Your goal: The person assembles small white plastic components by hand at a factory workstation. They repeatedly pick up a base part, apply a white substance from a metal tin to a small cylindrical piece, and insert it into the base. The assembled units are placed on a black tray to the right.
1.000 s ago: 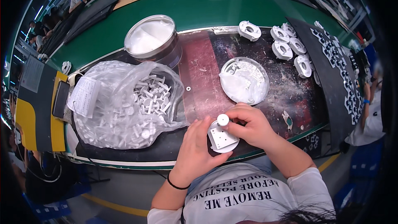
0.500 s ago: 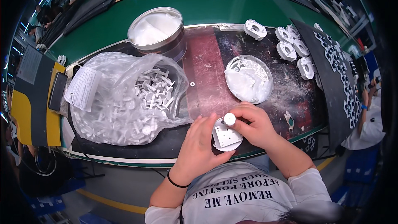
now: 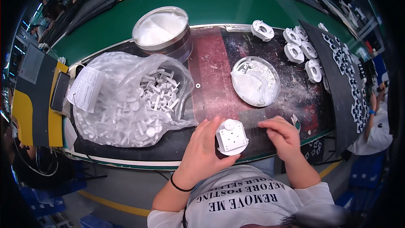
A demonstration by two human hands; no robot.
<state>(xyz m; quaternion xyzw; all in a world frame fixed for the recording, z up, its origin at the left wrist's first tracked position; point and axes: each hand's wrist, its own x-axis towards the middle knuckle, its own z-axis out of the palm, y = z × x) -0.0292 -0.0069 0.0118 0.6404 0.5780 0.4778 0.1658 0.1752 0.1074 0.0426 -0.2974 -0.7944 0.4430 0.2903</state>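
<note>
My left hand [image 3: 199, 148] grips a rounded white plastic housing [image 3: 233, 140] by its left side, close to the table's near edge. A square plate with small dark holes shows on its upper face. At the housing's far end sits a small white disc-headed pin [image 3: 229, 124], its shaft hidden beneath the head. My right hand [image 3: 286, 138] is apart from the housing, to its right; the fingers are loosely bent, the index finger stretched out, and nothing shows in them. Beyond it lies a round dish [image 3: 275, 85] of whitish translucent grease.
An open clear plastic bag [image 3: 105, 118] holds many white disc-headed pins [image 3: 160, 93] at left. Behind it stands a metal tin [image 3: 179, 48] with white contents. White ring-shaped housings [image 3: 294, 53] cluster at right beside a dark board [image 3: 333, 80] bearing small parts. A small white ring [image 3: 198, 85] lies mid-table.
My right hand has let go of the disc-headed pin and moved right, away from the housing. The pin now sits lower at the housing's far end. My left hand keeps its hold.
</note>
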